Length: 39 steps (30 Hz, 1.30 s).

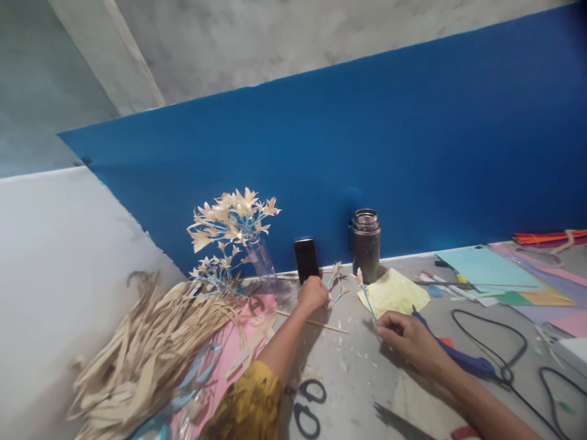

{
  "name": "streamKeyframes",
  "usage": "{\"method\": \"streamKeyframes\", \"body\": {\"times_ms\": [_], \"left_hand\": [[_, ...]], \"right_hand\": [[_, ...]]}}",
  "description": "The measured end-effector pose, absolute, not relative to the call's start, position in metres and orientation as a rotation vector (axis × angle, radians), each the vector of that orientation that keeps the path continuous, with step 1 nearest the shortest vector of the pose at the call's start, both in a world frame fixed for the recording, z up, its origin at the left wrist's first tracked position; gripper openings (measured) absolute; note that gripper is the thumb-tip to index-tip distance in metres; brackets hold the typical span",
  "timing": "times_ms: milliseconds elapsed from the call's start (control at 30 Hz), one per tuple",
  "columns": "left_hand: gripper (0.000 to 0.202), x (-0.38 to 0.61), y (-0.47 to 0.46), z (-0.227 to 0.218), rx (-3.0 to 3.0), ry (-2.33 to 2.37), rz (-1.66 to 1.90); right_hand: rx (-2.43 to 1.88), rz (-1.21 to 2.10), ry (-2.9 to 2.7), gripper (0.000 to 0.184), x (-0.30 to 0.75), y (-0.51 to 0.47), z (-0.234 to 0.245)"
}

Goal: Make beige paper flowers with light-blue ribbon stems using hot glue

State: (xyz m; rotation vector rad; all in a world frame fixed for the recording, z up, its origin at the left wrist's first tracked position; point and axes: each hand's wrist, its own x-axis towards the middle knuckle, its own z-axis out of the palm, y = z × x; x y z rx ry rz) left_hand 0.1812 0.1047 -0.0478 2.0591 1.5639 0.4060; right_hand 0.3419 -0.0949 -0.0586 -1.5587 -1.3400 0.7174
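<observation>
My right hand pinches the thin blue stem of a small artificial flower, which stands up from the fingertips with its cream bud at the top. My left hand is stretched forward to the table, fingers curled in, just below a black phone leaning on the blue wall. Beside its fingertips lie small blue-stemmed flowers; whatever is in that hand is hidden. Left of it, a bunch of cream flowers stands in a clear vase.
Dried tan strips heap up at left by pink paper. A dark flask stands behind yellow paper. A corded blue glue gun lies by my right forearm. Black-handled scissors and coloured sheets rest on the table.
</observation>
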Motion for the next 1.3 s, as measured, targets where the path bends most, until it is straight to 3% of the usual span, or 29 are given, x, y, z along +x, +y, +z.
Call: {"method": "streamKeyframes", "body": {"times_ms": [533, 733, 900, 1167, 1300], "left_hand": [[0.022, 0.131, 0.068, -0.029, 1.398, 1.093, 0.721], [0.015, 0.114, 0.066, -0.032, 1.444, 1.218, 0.846], [0.03, 0.094, 0.069, -0.035, 1.605, 1.389, 0.897], [0.043, 0.09, 0.052, -0.031, 1.955, 1.55, 0.808], [0.02, 0.098, 0.021, -0.018, 1.897, 1.301, 0.736]], "right_hand": [[-1.626, 0.87, -1.152, 0.031, 0.342, -0.093, -0.052], [-1.588, 1.009, -1.078, 0.033, 0.331, -0.102, -0.013], [-1.59, 1.08, -1.156, 0.032, 0.316, -0.11, 0.006], [-1.915, 0.634, -1.498, 0.018, 0.332, -0.09, -0.015], [-2.117, 0.461, -1.723, 0.009, 0.337, -0.073, -0.036]]}}
